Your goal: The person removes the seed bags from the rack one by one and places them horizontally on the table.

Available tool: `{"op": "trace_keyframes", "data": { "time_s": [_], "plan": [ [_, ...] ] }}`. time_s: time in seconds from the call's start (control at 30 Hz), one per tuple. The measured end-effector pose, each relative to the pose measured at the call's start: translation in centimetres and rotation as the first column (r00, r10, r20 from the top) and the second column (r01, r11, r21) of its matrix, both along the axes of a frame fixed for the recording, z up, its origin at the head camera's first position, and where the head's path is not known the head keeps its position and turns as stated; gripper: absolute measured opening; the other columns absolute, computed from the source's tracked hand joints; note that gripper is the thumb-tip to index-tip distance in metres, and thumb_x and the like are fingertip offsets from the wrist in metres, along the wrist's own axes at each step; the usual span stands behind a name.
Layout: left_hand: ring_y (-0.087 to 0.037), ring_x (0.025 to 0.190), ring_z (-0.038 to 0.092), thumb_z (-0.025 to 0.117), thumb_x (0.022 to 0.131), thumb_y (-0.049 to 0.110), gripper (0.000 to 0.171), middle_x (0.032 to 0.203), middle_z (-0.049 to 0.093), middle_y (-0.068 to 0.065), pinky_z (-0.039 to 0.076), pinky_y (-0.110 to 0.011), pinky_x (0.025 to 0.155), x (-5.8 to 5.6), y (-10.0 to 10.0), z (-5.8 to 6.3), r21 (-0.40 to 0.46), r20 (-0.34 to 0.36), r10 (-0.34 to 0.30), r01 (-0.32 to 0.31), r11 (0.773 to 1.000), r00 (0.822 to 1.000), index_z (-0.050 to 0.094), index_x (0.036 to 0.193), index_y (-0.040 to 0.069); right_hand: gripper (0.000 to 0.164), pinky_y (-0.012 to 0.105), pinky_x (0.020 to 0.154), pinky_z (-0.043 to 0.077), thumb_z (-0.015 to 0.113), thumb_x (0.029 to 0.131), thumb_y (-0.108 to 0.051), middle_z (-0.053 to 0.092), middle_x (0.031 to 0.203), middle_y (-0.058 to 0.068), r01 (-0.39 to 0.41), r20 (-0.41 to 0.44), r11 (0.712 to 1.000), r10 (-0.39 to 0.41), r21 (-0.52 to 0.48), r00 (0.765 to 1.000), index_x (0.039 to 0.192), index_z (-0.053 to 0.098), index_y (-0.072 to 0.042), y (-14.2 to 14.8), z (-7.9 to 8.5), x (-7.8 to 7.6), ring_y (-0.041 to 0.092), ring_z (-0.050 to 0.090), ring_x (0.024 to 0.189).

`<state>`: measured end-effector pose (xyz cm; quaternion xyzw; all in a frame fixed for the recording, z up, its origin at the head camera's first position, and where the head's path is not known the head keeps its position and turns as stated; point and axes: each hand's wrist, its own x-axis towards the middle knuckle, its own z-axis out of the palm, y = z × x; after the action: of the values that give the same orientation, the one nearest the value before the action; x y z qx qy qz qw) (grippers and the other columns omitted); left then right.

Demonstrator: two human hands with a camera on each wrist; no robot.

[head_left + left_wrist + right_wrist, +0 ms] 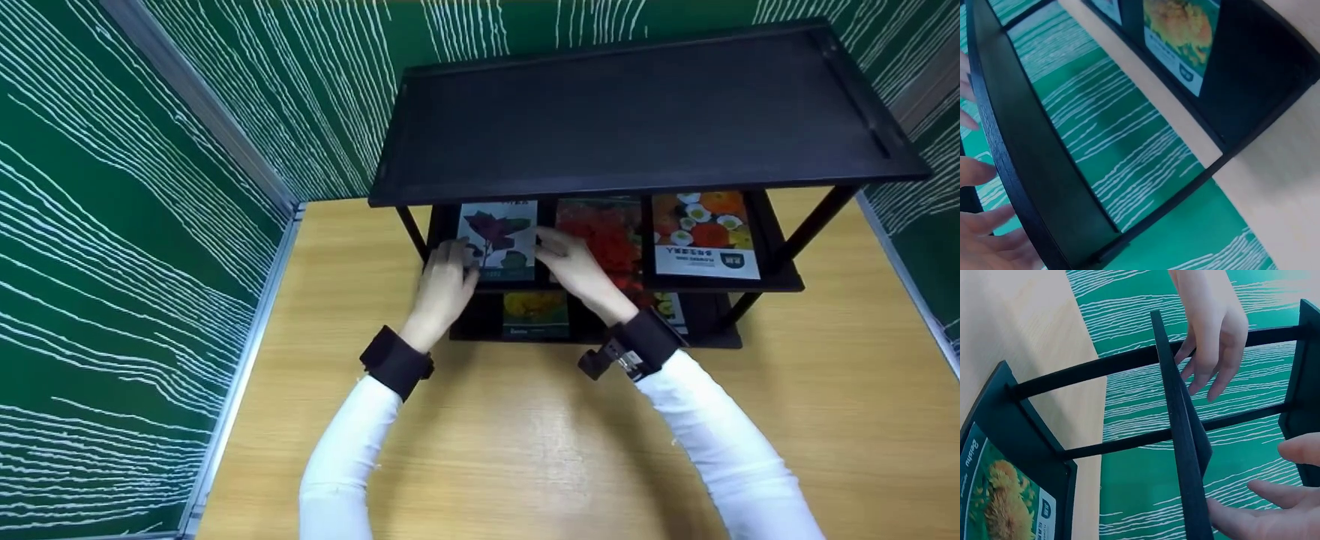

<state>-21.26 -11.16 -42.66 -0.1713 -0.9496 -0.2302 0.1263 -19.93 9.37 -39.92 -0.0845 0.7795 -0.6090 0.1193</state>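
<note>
in the head view, we had our left hand and right hand near either side of the dark-leaved packet, which lay on the middle shelf of the rack on the desk; we could not tell whether our fingertips touched it. in the left wrist view, we saw the left hand's fingers spread near a shelf edge and a yellow-flower packet on the lower shelf. in the right wrist view, both hands had relaxed fingers.
</note>
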Motion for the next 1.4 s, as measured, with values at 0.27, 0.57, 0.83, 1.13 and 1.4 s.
{"op": "trace_keyframes", "data": {
  "time_s": [0.27, 0.57, 0.83, 1.13, 1.4],
  "plan": [
    [-0.033, 0.113, 0.042, 0.053, 0.087, 0.012, 0.039, 0.124, 0.045, -0.020, 0.038, -0.039, 0.094, -0.3, 0.5, 0.9, 0.158, 0.233, 0.012, -0.050, 0.986, 0.973, 0.046, 0.123, -0.002, 0.046, 0.038, 0.098, 0.036, 0.047, 0.092, -0.019, 0.030, 0.141, 0.009, 0.034, 0.114, 0.954, 0.000, -0.297, 0.994, 0.136, 0.035, -0.013, 0.8, -4.4, -2.4, 0.021, 0.035, 0.125],
    [-0.025, 0.088, 0.053, 0.052, 0.079, -0.007, 0.043, 0.123, 0.048, -0.014, 0.039, -0.025, 0.061, -0.7, 0.1, 0.9, 0.462, 0.335, 0.013, -0.176, 0.869, 0.942, 0.052, 0.121, 0.002, 0.047, 0.028, 0.071, 0.042, 0.051, 0.088, -0.006, 0.040, 0.134, 0.015, 0.131, 0.032, 0.986, -0.128, -0.105, 0.991, 0.133, 0.038, -0.006, 0.1, -2.0, -1.0, 0.026, 0.040, 0.120],
    [-0.027, 0.094, 0.056, 0.053, 0.076, -0.016, 0.053, 0.116, 0.051, -0.022, 0.050, -0.027, 0.077, -0.5, 0.0, 1.5, 0.765, 0.515, -0.103, -0.402, 0.503, 0.851, 0.043, 0.127, -0.004, 0.052, 0.027, 0.072, 0.046, 0.059, 0.083, -0.005, 0.043, 0.131, 0.011, 0.150, 0.032, 0.959, -0.147, -0.241, 0.989, 0.131, 0.042, -0.008, 1.7, -3.4, -0.8, 0.022, 0.050, 0.107],
    [-0.012, 0.071, 0.056, 0.053, 0.079, -0.013, 0.045, 0.093, 0.056, -0.013, 0.048, -0.019, 0.061, 0.1, -0.2, 1.8, 0.780, 0.583, -0.175, -0.486, 0.394, 0.794, 0.048, 0.123, -0.005, 0.056, 0.026, 0.086, 0.044, 0.054, 0.085, -0.001, 0.038, 0.133, 0.017, 0.177, 0.275, 0.948, -0.102, -0.265, 0.956, 0.136, 0.033, -0.006, 2.1, -0.8, 0.5, 0.019, 0.052, 0.103],
    [-0.013, 0.071, 0.054, 0.053, 0.080, -0.010, 0.042, 0.087, 0.056, -0.009, 0.047, -0.022, 0.062, 1.8, -0.9, 1.6, 0.805, 0.571, -0.275, -0.462, 0.372, 0.774, 0.047, 0.122, -0.007, 0.056, 0.023, 0.081, 0.047, 0.055, 0.084, 0.000, 0.048, 0.117, 0.013, 0.156, 0.320, 0.936, -0.049, -0.317, 0.946, 0.135, 0.034, -0.007, 2.4, -0.6, 1.9, 0.015, 0.056, 0.091]
  ]
}}
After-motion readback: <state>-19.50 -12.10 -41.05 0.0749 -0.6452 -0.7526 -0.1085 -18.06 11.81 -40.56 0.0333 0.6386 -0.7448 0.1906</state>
